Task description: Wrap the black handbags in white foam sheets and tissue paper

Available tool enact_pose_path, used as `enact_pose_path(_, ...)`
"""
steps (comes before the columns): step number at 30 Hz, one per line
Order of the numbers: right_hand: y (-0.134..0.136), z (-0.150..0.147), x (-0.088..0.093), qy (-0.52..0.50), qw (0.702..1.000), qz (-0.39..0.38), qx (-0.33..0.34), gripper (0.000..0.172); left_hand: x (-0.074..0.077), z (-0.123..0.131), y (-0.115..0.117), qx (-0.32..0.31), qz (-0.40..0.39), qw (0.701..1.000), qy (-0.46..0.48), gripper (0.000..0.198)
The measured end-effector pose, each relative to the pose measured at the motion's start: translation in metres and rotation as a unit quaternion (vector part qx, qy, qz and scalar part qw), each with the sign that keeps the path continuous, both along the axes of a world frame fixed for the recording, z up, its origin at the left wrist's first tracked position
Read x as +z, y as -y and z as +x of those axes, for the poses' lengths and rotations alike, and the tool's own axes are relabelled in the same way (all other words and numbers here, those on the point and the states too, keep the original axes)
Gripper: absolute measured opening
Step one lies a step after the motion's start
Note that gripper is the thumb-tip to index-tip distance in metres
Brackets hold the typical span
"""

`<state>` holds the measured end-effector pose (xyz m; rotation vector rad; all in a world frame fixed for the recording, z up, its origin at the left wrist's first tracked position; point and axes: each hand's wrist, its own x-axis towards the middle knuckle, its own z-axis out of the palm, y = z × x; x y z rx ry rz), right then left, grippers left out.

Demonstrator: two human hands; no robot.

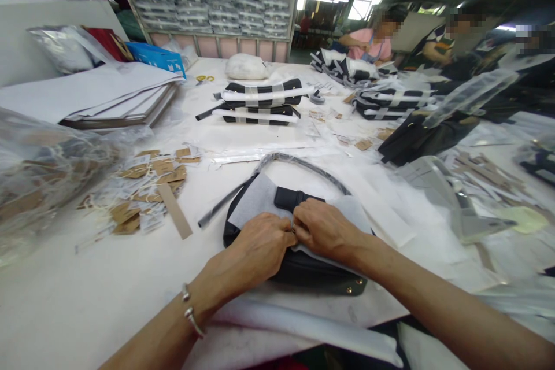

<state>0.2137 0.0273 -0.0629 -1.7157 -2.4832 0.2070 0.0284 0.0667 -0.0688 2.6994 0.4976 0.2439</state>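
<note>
A black handbag lies on the white table, with pale protective sheet over its upper part. Its strap, wrapped in clear plastic, arches behind it. A black tab rests on the sheet. Above the middle of the bag, my left hand and my right hand meet, both with fingers curled in a pinch. Between the fingertips a small metallic bit shows, too small to make out. Two gold studs sit at the bag's lower right corner.
Brown tags and a grey-brown strip lie left. Wrapped black bags are stacked behind. A clear tape dispenser stands right, near loose strips. White sheets are piled at the left. A person in pink is across the table.
</note>
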Motion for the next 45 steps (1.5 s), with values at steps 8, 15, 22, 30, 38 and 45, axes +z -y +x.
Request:
enact_pose_path(8, 0.003, 0.024, 0.037, -0.251, 0.947, -0.142, -0.140, 0.019, 0.006, -0.003, -0.002, 0.032, -0.004, 0.999, 0.015, 0.031)
enact_pose_path(15, 0.060, -0.003, 0.010, -0.089, 0.983, 0.131, -0.090, 0.031, 0.003, -0.003, -0.005, 0.082, -0.008, 0.992, 0.092, 0.034)
enact_pose_path(22, 0.080, -0.010, -0.019, -0.070, 0.975, 0.193, -0.089, 0.040, 0.009, 0.002, -0.006, 0.173, 0.188, 0.967, 0.017, 0.032)
enact_pose_path(30, 0.051, 0.005, -0.020, -0.042, 0.972, 0.221, -0.064, 0.026, 0.003, 0.012, -0.010, 0.211, 0.171, 0.962, 0.000, 0.026)
enact_pose_path(38, 0.084, -0.005, 0.020, -0.127, 0.970, 0.201, -0.050, 0.025, 0.022, -0.040, 0.003, 0.081, 0.176, 0.981, 0.017, 0.050)
enact_pose_path(45, 0.146, -0.062, -0.023, -0.110, 0.991, 0.074, -0.009, 0.036, 0.023, -0.036, 0.002, 0.141, 0.182, 0.971, -0.068, 0.065)
